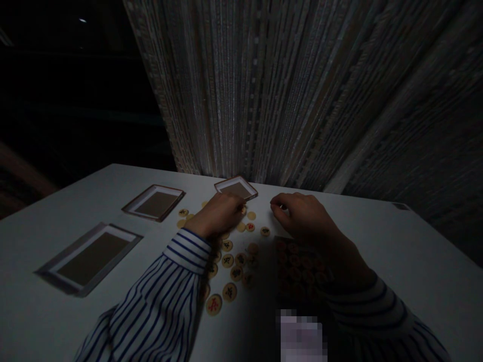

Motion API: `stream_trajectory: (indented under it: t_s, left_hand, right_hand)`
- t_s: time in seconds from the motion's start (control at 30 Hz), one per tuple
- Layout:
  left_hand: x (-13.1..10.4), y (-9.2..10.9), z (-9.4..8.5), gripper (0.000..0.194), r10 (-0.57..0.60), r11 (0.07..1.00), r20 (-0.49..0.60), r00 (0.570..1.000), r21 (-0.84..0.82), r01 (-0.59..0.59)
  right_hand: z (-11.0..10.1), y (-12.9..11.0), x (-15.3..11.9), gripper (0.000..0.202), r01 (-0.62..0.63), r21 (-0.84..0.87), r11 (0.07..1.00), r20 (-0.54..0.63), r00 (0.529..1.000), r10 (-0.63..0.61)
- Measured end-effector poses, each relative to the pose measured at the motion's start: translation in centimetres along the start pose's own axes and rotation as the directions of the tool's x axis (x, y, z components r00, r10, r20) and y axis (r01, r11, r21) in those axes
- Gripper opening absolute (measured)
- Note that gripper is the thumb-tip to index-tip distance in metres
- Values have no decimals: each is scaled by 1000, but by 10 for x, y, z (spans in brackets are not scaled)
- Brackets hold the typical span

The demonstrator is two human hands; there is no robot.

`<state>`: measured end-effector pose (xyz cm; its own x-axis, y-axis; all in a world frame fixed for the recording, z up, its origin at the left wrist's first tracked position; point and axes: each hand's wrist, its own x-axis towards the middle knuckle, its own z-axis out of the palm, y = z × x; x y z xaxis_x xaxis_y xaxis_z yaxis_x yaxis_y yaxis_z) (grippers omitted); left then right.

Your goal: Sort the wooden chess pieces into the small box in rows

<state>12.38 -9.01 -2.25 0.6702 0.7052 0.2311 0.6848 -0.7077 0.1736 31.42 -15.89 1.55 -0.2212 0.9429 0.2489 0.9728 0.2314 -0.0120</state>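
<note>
Round wooden Chinese chess pieces [227, 260] with black or red characters lie scattered over the middle of the white table; some are blank side up. My left hand [222, 213] reaches over them, its fingers closed on a pale Chinese chess piece [243, 209] at the fingertips. To the right, my right hand [302, 213] hovers with curled fingers, thumb near the index finger; whatever it may hold is hidden. Under my right forearm, in deep shadow, sits a box [276, 266] with several red-marked pieces set close together. The forearm covers part of it.
Three shallow trays with brown bottoms stand on the table [377, 241]: a near-left tray [94, 256], a second tray [154, 202] behind it and a far tray [237, 189] at the back edge. A string curtain [241, 90] hangs behind the table. The light is dim.
</note>
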Motion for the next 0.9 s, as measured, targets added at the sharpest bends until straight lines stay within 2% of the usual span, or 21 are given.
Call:
stream_trajectory:
  t_s: [0.2, 0.53, 0.7, 0.9]
  left_hand:
    - [1, 6, -10, 23, 88, 996, -67, 994, 2, -88]
    - [-3, 18, -27, 24, 69, 966, -148, 987, -236, -103]
    - [-5, 26, -40, 21, 48, 946, -178, 983, -307, -102]
    - [-6, 44, -39, 24, 47, 907, -178, 983, -406, -117]
  right_hand:
    - [1, 2, -1, 24, 14, 13, 1000, -40, 999, -13]
    - [-10, 3, -7, 25, -13, 32, 999, -54, 998, 15]
    - [-23, 7, -19, 24, -33, 43, 999, -52, 998, 35]
    - [-33, 16, -42, 25, -45, -3, 999, 0, 999, 45]
